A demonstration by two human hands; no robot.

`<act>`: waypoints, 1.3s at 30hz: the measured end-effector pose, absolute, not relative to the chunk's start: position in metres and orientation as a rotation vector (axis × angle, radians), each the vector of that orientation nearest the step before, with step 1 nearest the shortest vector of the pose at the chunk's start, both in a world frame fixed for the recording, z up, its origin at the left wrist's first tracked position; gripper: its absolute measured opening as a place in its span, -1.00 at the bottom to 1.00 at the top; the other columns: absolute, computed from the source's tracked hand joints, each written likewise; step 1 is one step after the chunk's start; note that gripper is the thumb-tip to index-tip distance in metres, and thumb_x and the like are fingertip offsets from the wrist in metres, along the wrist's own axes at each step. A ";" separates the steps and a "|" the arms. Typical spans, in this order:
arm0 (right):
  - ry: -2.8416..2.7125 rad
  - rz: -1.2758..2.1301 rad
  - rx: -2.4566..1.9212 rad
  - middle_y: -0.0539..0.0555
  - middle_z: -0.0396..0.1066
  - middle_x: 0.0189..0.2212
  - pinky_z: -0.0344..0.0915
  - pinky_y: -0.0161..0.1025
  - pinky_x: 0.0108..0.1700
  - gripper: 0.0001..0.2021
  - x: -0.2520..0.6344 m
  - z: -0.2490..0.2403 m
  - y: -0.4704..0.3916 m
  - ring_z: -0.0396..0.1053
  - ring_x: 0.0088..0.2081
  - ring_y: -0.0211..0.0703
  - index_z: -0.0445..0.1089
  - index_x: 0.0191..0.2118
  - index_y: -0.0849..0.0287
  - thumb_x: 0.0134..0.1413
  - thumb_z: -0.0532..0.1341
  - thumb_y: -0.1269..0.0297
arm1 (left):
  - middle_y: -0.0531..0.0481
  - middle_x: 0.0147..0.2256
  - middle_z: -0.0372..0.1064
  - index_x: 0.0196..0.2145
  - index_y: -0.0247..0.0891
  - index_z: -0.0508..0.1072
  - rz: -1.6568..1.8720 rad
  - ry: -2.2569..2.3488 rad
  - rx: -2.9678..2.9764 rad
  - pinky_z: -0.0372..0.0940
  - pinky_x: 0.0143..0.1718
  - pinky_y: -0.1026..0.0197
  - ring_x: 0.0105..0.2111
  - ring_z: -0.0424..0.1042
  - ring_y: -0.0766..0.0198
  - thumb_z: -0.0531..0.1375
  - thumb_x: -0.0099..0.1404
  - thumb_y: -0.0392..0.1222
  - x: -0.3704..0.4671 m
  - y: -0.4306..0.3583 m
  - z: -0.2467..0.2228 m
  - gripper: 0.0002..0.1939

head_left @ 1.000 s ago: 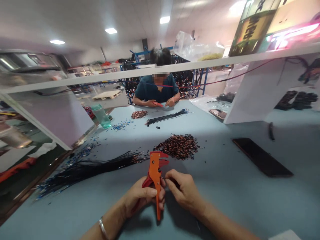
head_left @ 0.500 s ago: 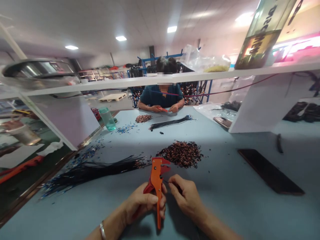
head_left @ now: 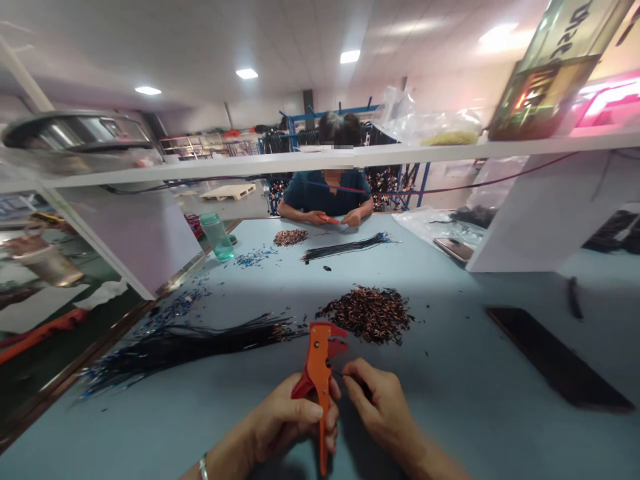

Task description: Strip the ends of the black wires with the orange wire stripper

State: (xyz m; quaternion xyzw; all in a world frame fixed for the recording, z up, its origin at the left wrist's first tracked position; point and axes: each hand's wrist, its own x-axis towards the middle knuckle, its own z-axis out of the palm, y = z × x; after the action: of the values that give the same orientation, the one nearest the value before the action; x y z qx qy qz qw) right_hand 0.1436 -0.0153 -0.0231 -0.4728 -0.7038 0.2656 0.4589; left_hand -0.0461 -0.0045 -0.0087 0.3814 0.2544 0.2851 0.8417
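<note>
L hand (head_left: 295, 417) wrapped round the handles of the orange pliers (head_left: 320, 380), thumb pressed on the near side; pliers held roughly upright over the table (head_left: 450, 413), red jaws at the top, w/ a gap between them. R hand (head_left: 383, 400) just beside, thumb + index pinched on a thin dark wire (head_left: 339, 374) that runs toward the pliers (far end hard to see, can't tell if it touches). Hands apart from each other. Silver bracelet (head_left: 203, 467) on L wrist.

Just beyond the pliers, slightly R: big heap of dark/copper-colored scraps (head_left: 373, 313). To the L, long bundle of black wires (head_left: 200, 347), blue at the outer end, coppery at the end nearer the pliers. Blue bits (head_left: 183, 303) strewn behind it, near table edge. Far R: black phone (head_left: 555, 357), lying flat.

Farther out: small copper-colored pile (head_left: 291, 237), second wire bundle (head_left: 347, 248), teal bottle (head_left: 217, 237) at L edge, another phone (head_left: 453, 249) by the R panel. Co-worker (head_left: 327, 193) sits opposite w/ a red tool (head_left: 329, 219) in hand. White shelf (head_left: 280, 164) spans above, carrying a large bottle (head_left: 550, 93) + clear plastic bag (head_left: 425, 120) on the R.
</note>
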 end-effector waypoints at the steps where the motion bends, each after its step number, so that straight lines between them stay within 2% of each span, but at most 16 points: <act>1: -1.737 0.661 -1.164 -0.05 0.31 -0.62 0.14 -0.38 -0.51 -0.79 0.144 -0.023 -0.015 0.26 -0.60 -0.27 0.33 -0.43 0.16 0.20 0.05 0.33 | -0.06 -0.45 0.42 -0.16 -0.38 0.43 0.603 0.535 0.804 0.39 -0.34 0.09 -0.47 0.48 0.19 0.34 0.04 -0.20 -0.046 -0.004 -0.009 -0.60; 13: -1.656 0.607 -1.208 -0.08 0.28 -0.61 0.15 -0.38 -0.51 -0.81 0.155 -0.018 -0.020 0.22 -0.58 -0.27 0.33 -0.40 0.15 0.22 0.07 0.27 | -0.05 -0.42 0.42 -0.14 -0.37 0.41 0.564 0.500 0.816 0.38 -0.29 0.05 -0.44 0.48 0.19 0.32 0.10 -0.20 -0.045 -0.001 -0.004 -0.63; 17: -1.654 0.548 -1.165 -0.07 0.29 -0.58 0.16 -0.38 -0.50 -0.84 0.156 -0.017 -0.022 0.22 -0.57 -0.28 0.35 -0.36 0.14 0.23 0.08 0.30 | -0.06 -0.41 0.41 -0.14 -0.37 0.41 0.575 0.487 0.839 0.36 -0.29 0.05 -0.43 0.48 0.17 0.31 0.10 -0.18 -0.047 -0.001 -0.005 -0.63; 23: -1.685 0.510 -1.052 0.00 0.37 -0.48 0.24 -0.36 -0.38 -0.85 0.154 -0.015 -0.023 0.32 -0.47 -0.25 0.38 -0.35 0.15 0.23 0.10 0.36 | -0.04 -0.42 0.41 -0.14 -0.36 0.42 0.587 0.499 0.848 0.36 -0.28 0.04 -0.43 0.47 0.18 0.33 0.10 -0.17 -0.045 -0.003 -0.003 -0.63; 28: -1.718 0.480 -1.023 -0.03 0.29 -0.52 0.21 -0.36 -0.43 -0.83 0.154 -0.013 -0.024 0.27 -0.50 -0.25 0.38 -0.37 0.14 0.23 0.10 0.37 | -0.05 -0.41 0.42 -0.13 -0.35 0.43 0.608 0.531 0.893 0.36 -0.31 0.07 -0.43 0.48 0.17 0.35 0.09 -0.18 -0.043 -0.006 -0.002 -0.61; 33: -1.642 0.489 -1.082 -0.03 0.35 -0.51 0.24 -0.38 -0.42 -0.86 0.154 -0.015 -0.025 0.31 -0.50 -0.26 0.36 -0.33 0.13 0.24 0.09 0.34 | -0.06 -0.42 0.44 -0.07 -0.36 0.45 0.582 0.514 0.884 0.37 -0.32 0.07 -0.45 0.49 0.17 0.35 0.09 -0.18 -0.044 -0.008 0.000 -0.56; 39: -1.493 0.427 -1.117 -0.09 0.27 -0.55 0.18 -0.40 -0.51 -0.87 0.158 -0.010 -0.028 0.22 -0.58 -0.30 0.35 -0.30 0.13 0.26 0.08 0.35 | -0.07 -0.44 0.43 -0.04 -0.42 0.46 0.489 0.419 0.816 0.38 -0.34 0.09 -0.48 0.48 0.21 0.33 0.08 -0.17 -0.047 -0.009 0.003 -0.52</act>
State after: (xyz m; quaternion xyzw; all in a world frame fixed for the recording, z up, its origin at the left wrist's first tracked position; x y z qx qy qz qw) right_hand 0.1583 -0.0279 -0.0097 -0.4773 -0.6377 0.1824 0.5763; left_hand -0.0466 -0.0092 0.0026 0.3901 0.2004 0.2334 0.8679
